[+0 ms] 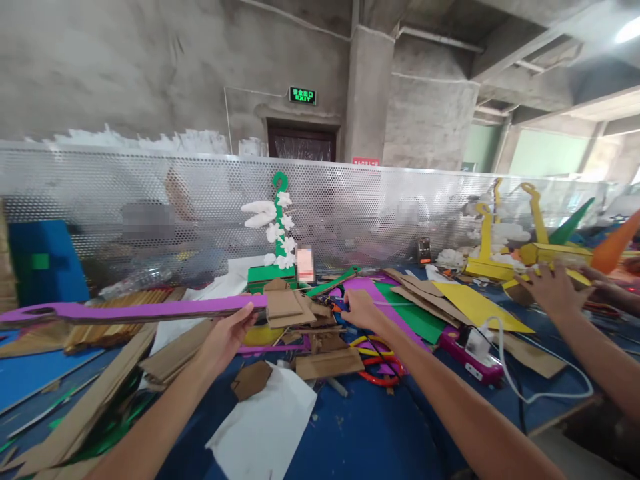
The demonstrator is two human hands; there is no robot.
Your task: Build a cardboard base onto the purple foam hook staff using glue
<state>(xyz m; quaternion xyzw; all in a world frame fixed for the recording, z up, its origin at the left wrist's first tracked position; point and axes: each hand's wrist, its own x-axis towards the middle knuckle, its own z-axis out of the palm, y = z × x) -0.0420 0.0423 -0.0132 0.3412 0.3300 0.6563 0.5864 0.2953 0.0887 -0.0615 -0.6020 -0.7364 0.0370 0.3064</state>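
My left hand (231, 337) pinches the edge of a long purple-faced cardboard strip (165, 308), fingers closed on it near its right end. The strip reaches to the far left and has a slot cut in it. Brown cardboard pieces (287, 307) lie against that end. My right hand (364, 310) is closed at the pile's right side, by a small blue and orange object (337, 305) too unclear to name. What its fingers hold is hidden. Behind both hands a green hooked stand (280, 240) carries white flower shapes.
Below my right hand lie red and yellow coils (385, 367). A magenta power strip (473, 357) with a white cable sits to the right. White paper (265, 427) lies in front. Another person's hands (555, 290) work beside yellow pieces. A perforated metal panel (200, 173) runs along the back.
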